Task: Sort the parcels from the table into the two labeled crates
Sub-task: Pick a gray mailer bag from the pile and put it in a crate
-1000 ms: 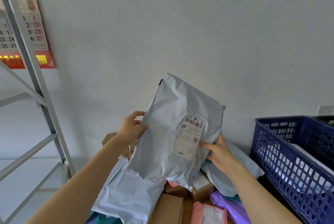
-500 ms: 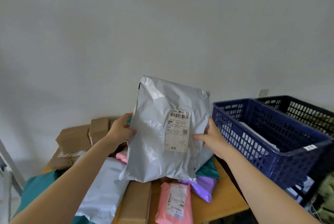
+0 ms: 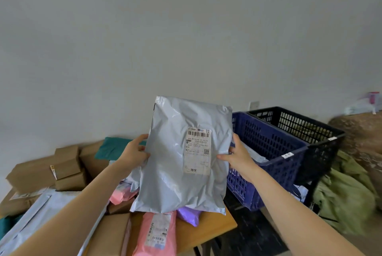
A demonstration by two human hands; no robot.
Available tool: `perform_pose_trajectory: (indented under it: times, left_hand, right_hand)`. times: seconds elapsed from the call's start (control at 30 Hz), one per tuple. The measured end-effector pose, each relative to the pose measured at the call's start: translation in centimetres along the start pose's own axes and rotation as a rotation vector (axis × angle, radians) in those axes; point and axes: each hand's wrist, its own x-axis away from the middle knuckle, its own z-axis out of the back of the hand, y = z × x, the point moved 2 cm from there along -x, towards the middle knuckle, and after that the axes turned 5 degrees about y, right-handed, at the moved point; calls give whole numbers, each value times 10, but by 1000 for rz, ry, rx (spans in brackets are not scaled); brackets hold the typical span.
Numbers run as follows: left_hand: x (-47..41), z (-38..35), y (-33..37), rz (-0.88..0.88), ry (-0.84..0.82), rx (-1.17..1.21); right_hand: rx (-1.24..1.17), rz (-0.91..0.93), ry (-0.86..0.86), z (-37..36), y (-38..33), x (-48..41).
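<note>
From the head view, the left hand (image 3: pixel 135 150) and right hand (image 3: pixel 237 154) clamp thumbs and fingers on opposite edges of a grey plastic mailer parcel (image 3: pixel 182 158), held upright above the wooden table (image 3: pixel 215 226), beside the blue slatted plastic crate (image 3: pixel 268 152) and black slatted plastic crate (image 3: pixel 299 125).

Single wide-angle view from my head, facing forward and a little down, desk (image 3: pixel 217 228) close below at near left, blue crate (image 3: pixel 268 142) to the right, wall (image 3: pixel 186 28) filling the top.
</note>
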Motion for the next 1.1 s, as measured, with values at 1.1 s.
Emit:
perform_pose_trajectory:
  times: [1.1]
  left_hand:
    - [42,-447,161,27,-275,106]
  right_hand:
    - [110,-40,295,446,75,17]
